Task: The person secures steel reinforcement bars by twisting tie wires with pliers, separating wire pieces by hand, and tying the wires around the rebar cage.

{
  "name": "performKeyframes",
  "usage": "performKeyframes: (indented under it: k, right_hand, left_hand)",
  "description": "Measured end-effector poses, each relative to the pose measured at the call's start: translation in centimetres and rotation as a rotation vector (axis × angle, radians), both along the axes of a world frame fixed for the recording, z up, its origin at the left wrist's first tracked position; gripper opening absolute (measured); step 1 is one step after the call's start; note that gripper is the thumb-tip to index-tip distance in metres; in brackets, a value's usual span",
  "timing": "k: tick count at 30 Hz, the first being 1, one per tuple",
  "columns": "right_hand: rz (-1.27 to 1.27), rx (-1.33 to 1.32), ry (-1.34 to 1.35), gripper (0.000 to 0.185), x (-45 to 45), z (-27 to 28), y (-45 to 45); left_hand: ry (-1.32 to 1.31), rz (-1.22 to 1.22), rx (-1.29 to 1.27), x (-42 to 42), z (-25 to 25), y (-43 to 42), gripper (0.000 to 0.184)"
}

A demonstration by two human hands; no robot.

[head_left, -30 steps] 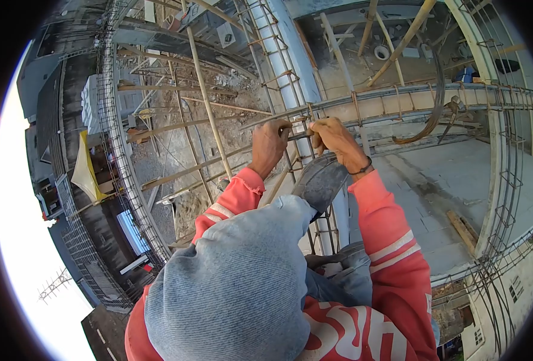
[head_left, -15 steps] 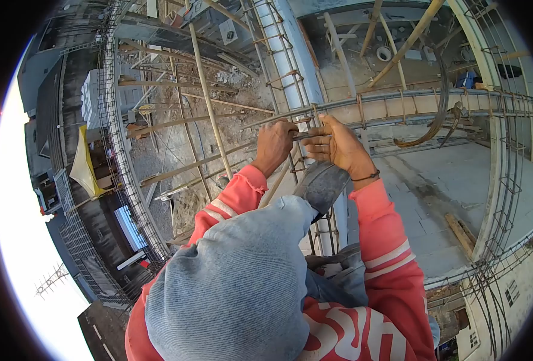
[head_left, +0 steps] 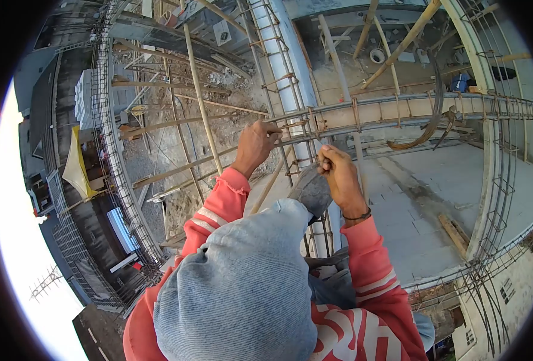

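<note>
My left hand (head_left: 257, 146) is closed at a crossing of steel bars, its fingertips on a thin rebar (head_left: 292, 124). To the right and slightly lower, my right hand (head_left: 340, 175) is held in a pinch near the bars; what lies between its fingers is too small to make out. Beneath both hands runs a rebar cage (head_left: 283, 78) with tied stirrups, meeting a second cage (head_left: 393, 108) that crosses to the right. A bundle of thin tie wire (head_left: 432, 123) hangs over the crossing cage, with a curved metal tool (head_left: 452, 117) beside it.
A grey hood (head_left: 236, 283) fills the lower middle. Below lie a concrete floor (head_left: 411, 186) and rubble ground (head_left: 182, 126) with wooden poles (head_left: 199, 102). Another long rebar cage (head_left: 113, 138) stands at the left, and loose bars (head_left: 489, 307) stick out at the lower right.
My right hand has come down and away from the crossing, its spread fingers now drawn into a pinch. My left hand has shifted slightly left and stays at the bars.
</note>
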State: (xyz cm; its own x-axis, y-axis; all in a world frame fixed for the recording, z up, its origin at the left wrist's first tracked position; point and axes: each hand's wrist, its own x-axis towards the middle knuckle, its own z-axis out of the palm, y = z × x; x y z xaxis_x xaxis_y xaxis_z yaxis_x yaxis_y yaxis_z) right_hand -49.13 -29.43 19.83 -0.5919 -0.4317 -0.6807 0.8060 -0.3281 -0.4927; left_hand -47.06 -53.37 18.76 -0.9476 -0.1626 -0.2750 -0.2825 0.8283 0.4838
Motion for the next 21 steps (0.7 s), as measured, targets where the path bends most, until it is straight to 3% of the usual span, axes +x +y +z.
performKeyframes:
  k: [2, 4, 5, 7, 8, 10, 13, 17, 18, 21]
  right_hand:
    - [-0.024, 0.041, 0.033, 0.023, 0.3, 0.0, 0.0]
    - [-0.179, -0.156, -0.321, 0.022, -0.9, 0.0, -0.1]
    - [-0.190, -0.159, -0.313, 0.022, -2.5, 0.5, -0.3]
    - [0.010, -0.285, -0.597, 0.021, -5.3, 1.2, -0.6]
    - [0.009, -0.284, -0.597, 0.021, -5.7, 0.5, -0.6]
    - [0.055, -0.599, -0.500, 0.023, -5.9, -0.9, -0.3]
    - [-0.106, -0.470, -0.355, 0.023, -5.8, 0.7, -0.2]
    - [-0.082, -0.284, -0.156, 0.025, -3.0, 2.3, -0.9]
    - [-0.075, -0.290, -0.169, 0.025, -2.5, 2.0, -0.7]
    - [-0.148, -0.628, -0.417, 0.027, -3.2, 0.5, 0.8]
  left_hand:
    - [0.023, 0.050, 0.018, 0.3, 0.3, 0.6, 0.012]
    - [0.056, 0.080, 0.044, 0.2, -0.3, 2.1, 0.010]
    - [0.138, 0.013, -0.016, 0.1, -1.1, 2.9, 0.009]
    - [0.220, 0.000, -0.044, 0.2, -1.7, 4.1, 0.010]
    - [0.220, 0.000, -0.043, 0.1, -1.4, 4.0, 0.010]
    - [0.122, 0.008, -0.019, 0.0, -0.9, 3.1, 0.009]
    - [-0.019, 0.068, 0.093, -0.4, 1.0, 1.0, 0.011]
    - [-0.001, 0.040, 0.083, 0.1, 0.7, -0.1, 0.012]
    - [-0.013, 0.048, 0.076, 0.5, 0.5, 0.2, 0.012]
    - [0.101, -0.072, -0.006, 0.7, -0.6, 1.9, 0.014]
